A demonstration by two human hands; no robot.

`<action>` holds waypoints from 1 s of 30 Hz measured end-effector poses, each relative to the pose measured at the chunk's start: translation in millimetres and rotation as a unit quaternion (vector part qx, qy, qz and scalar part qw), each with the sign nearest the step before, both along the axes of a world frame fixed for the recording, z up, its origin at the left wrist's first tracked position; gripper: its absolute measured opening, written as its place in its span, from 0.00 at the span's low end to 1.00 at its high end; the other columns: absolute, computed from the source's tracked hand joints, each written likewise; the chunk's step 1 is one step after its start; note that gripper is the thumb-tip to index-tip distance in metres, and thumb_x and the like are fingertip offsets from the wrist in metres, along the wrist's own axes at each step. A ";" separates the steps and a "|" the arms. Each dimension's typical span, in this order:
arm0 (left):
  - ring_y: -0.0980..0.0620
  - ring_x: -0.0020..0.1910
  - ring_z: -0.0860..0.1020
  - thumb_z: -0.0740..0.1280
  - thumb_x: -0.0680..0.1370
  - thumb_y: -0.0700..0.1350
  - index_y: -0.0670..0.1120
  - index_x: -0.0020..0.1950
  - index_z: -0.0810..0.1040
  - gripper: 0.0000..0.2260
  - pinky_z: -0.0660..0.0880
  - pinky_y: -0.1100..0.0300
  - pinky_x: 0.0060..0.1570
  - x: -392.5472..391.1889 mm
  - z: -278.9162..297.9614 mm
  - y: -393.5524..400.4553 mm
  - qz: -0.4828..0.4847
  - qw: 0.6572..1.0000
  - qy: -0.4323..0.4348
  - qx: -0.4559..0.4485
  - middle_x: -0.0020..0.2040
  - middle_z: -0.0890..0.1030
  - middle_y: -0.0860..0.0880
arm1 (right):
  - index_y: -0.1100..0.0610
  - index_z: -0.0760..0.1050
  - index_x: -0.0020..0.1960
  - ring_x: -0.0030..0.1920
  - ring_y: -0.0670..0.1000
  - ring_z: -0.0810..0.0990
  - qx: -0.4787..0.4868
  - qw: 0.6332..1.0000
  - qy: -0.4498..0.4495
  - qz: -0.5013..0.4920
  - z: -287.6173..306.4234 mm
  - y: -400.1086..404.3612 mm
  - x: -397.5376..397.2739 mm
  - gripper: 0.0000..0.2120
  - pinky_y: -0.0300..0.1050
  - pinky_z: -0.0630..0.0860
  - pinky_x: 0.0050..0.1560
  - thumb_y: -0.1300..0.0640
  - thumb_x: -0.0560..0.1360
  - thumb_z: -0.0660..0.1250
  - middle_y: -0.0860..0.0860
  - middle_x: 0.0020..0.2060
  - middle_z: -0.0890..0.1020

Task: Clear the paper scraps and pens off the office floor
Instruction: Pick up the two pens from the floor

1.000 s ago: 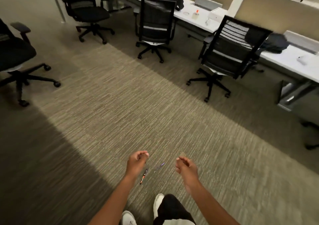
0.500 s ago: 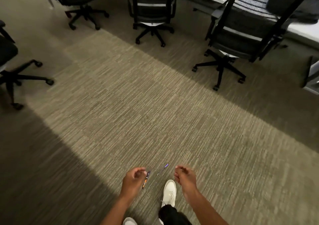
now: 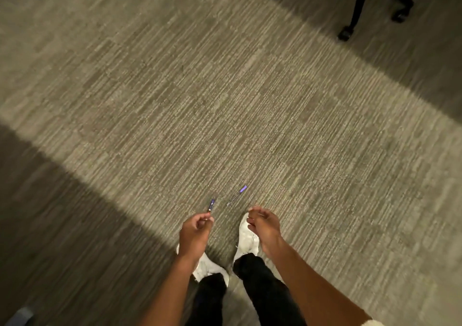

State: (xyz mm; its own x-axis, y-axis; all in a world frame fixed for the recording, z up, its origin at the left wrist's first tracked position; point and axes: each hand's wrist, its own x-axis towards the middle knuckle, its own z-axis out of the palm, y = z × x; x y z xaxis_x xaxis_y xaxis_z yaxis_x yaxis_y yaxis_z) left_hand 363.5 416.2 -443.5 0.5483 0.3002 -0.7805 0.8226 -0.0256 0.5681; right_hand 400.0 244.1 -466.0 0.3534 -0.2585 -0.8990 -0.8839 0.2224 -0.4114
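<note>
Two pens lie on the striped grey carpet in front of my white shoes. The left pen has a purple end, and its near end runs under the fingertips of my left hand. That hand's fingers are curled with thumb against forefinger, and I cannot tell whether they touch the pen. The right pen lies at a slant with a purple cap, a little beyond my right hand. My right hand hangs with its fingers loosely bent and apart, holding nothing. No paper scraps are in view.
A black office chair base with castors stands at the top right, in the darker strip of carpet. My shoes are planted right behind the pens. A blurred grey-blue thing shows at the bottom left corner.
The view has tilted down and moved closer to the pens; desks and most chairs have left the frame. Both hands have dropped toward the pens, the left one reaching the left pen's near end.
</note>
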 end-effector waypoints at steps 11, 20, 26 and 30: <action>0.53 0.35 0.80 0.73 0.73 0.40 0.47 0.43 0.81 0.03 0.74 0.66 0.36 -12.2 -250.0 11.5 -0.066 0.996 0.007 0.054 0.35 0.82 0.51 | 0.60 0.80 0.52 0.37 0.51 0.77 -0.052 0.998 0.010 0.022 -249.4 15.5 -10.3 0.06 0.46 0.74 0.38 0.65 0.75 0.69 0.54 0.40 0.81; 0.43 0.35 0.82 0.74 0.70 0.39 0.44 0.39 0.80 0.03 0.77 0.52 0.40 -38.0 -403.8 14.7 -0.203 0.966 0.003 0.159 0.34 0.83 0.43 | 0.58 0.81 0.47 0.43 0.57 0.83 -0.167 0.981 0.021 0.091 -400.2 26.4 -9.1 0.06 0.54 0.79 0.51 0.57 0.72 0.74 0.59 0.45 0.85; 0.41 0.46 0.79 0.71 0.73 0.47 0.43 0.45 0.79 0.08 0.74 0.52 0.46 -50.0 -449.1 5.6 -0.263 0.939 0.058 0.212 0.45 0.82 0.40 | 0.59 0.83 0.45 0.45 0.59 0.85 -0.214 0.969 0.029 0.120 -451.3 31.0 -9.0 0.10 0.54 0.80 0.53 0.52 0.71 0.74 0.57 0.40 0.87; 0.39 0.41 0.82 0.71 0.71 0.40 0.41 0.39 0.81 0.03 0.76 0.49 0.42 -44.5 -454.5 4.5 -0.242 0.943 0.062 0.218 0.38 0.84 0.38 | 0.59 0.83 0.41 0.43 0.58 0.85 -0.242 0.960 0.051 0.130 -462.5 26.6 -8.1 0.05 0.50 0.80 0.50 0.57 0.68 0.74 0.56 0.37 0.86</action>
